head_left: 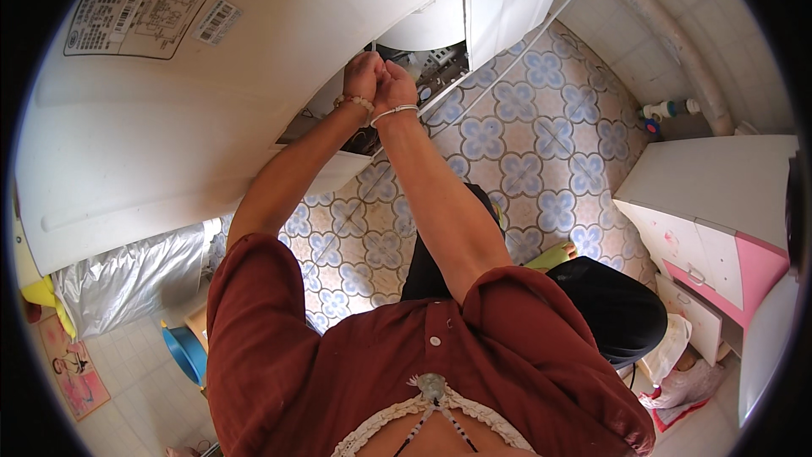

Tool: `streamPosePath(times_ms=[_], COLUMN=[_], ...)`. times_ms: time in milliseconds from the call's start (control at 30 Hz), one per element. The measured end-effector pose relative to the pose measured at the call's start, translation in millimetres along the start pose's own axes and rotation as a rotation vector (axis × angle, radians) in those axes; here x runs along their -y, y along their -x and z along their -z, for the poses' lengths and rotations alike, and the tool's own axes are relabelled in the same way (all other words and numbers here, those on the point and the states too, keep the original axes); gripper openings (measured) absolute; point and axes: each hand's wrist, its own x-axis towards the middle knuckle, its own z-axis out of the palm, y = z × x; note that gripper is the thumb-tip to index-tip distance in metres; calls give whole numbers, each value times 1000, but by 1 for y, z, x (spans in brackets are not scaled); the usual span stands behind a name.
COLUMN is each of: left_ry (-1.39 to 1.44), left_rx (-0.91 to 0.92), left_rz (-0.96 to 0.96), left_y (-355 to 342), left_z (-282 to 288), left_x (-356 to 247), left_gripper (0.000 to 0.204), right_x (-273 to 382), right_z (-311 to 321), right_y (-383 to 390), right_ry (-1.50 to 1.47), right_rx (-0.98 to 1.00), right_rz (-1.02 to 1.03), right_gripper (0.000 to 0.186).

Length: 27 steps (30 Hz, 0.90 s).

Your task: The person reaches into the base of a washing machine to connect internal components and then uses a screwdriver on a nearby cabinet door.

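Floor point(541, 169): surfaced with pale tiles patterned in blue four-petalled flowers | left edge: hidden from view by a white appliance point(211, 135), contact not shown | right edge: occupied by a white-and-pink cabinet point(710, 186) | short of right edge: a foot in yellow-green footwear point(554, 256) is planted | near side: bright patches are cast

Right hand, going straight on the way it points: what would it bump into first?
Probably the left hand, right beside it; beyond that, perhaps the white panel, though depth is unclear.
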Motion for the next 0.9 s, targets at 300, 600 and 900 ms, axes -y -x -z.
streamPosePath(times_ms=[300,600,900], left_ry=[57,68,28], left_rx=[4,-2,3], left_rz=[27,8,10], left_y=[1,2,1], left_z=[-2,-2,-2], left_x=[-2,-2,0], left_gripper=[23,23,23], right_x=[2,2,4], right_z=[-6,-22,-23], right_y=[6,17,18], right_ry=[-28,-74,-65], right_rx=[-15,-104,-119], right_rz=[-8,-7,-2], right_gripper=[23,10,11])
